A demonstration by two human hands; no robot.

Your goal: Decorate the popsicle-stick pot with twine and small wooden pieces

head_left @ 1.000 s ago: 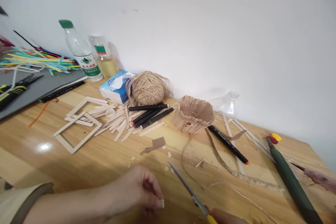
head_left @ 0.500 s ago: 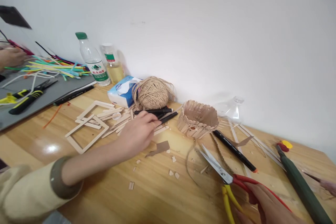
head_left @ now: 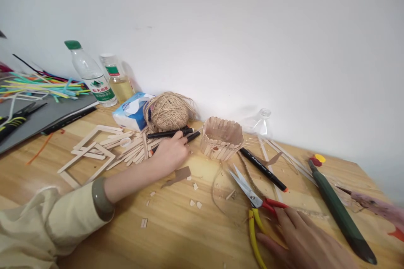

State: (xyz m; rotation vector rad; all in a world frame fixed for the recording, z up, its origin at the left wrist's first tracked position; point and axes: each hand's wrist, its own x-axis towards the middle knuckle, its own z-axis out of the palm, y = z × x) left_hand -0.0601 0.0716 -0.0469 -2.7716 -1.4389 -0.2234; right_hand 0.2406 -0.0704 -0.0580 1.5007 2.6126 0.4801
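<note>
My left hand, in a cream sleeve with a grey cuff, is closed, with its fingers curled over a black marker beside the wooden craft sticks. What the fingers hold underneath is hidden. My right hand lies over the handles of the scissors, its fingers across the red handle and the thumb by the yellow one. The scissor blades are slightly apart and point at a small basket made of craft sticks. Next to the blades lies a braided cord.
A twine ball, tissue pack and two bottles stand along the wall. Stick frames lie left. On the right are another marker, a green-handled tool, a pink pointed tool and a clear bottle piece.
The view has turned right, so everything sits further left. My right hand has moved forward over the scissors' red handle. My left hand has shifted slightly right against the markers, which have stayed put.
</note>
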